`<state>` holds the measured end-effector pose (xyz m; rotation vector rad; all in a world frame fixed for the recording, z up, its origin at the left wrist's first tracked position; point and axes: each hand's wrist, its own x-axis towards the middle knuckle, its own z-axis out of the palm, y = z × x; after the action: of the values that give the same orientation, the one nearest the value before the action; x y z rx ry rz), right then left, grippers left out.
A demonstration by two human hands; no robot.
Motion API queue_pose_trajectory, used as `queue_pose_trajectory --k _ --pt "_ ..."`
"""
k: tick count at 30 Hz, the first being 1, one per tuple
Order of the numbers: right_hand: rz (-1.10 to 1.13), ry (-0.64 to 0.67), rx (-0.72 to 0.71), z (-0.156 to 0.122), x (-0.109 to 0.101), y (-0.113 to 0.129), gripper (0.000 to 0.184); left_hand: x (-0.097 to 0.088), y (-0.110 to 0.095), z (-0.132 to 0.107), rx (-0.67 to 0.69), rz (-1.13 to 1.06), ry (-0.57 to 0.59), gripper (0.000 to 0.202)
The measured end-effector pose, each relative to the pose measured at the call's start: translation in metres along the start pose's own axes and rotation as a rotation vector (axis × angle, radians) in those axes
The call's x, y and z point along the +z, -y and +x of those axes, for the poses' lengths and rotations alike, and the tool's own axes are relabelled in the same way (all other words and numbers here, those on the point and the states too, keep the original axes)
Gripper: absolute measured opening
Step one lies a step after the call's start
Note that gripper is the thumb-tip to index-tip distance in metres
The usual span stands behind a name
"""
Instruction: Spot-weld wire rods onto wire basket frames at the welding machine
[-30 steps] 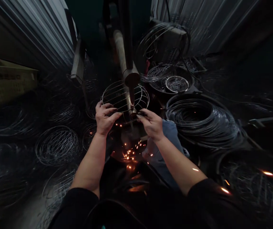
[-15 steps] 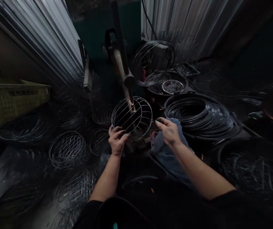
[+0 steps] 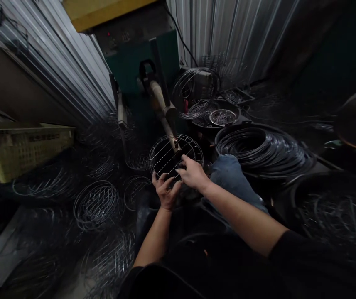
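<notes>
Both hands grip the round wire grille (image 3: 175, 154) at its near rim, under the welder arm (image 3: 163, 111): the left hand (image 3: 165, 190) pinches from below, the right hand (image 3: 191, 172) closes over the top. It looks light, stiff and springy, best held by the rim. Its face tilts up toward the person; its cross wires run near-left to far-right.

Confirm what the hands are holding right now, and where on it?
Both hands grip one round wire grille at its near rim: left hand at the lower-left edge, right hand on the near edge beside it.
</notes>
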<state>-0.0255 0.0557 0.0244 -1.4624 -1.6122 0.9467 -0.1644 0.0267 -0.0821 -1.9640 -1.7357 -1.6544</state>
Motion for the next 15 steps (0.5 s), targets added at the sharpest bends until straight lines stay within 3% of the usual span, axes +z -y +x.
queue_pose_trajectory --k 3,5,10,13,15 --pt "0.353 -0.007 0.250 0.014 0.020 0.000 0.031 0.007 0.000 -0.004 -0.022 -0.020 0.007 0.016" --pt "0.478 -0.020 0.349 0.022 0.030 -0.002 0.024 0.009 -0.001 -0.005 -0.050 -0.007 0.032 0.017" --pt "0.509 -0.075 0.404 0.030 0.042 -0.004 0.016 0.002 -0.002 0.011 -0.145 0.067 0.218 0.016" --pt "0.488 -0.105 0.403 0.032 0.040 -0.007 0.016 0.006 0.006 0.042 -0.114 0.034 0.227 0.019" --pt "0.466 -0.127 0.394 0.033 0.037 -0.009 0.015 0.016 0.013 0.066 -0.104 0.002 0.299 0.032"
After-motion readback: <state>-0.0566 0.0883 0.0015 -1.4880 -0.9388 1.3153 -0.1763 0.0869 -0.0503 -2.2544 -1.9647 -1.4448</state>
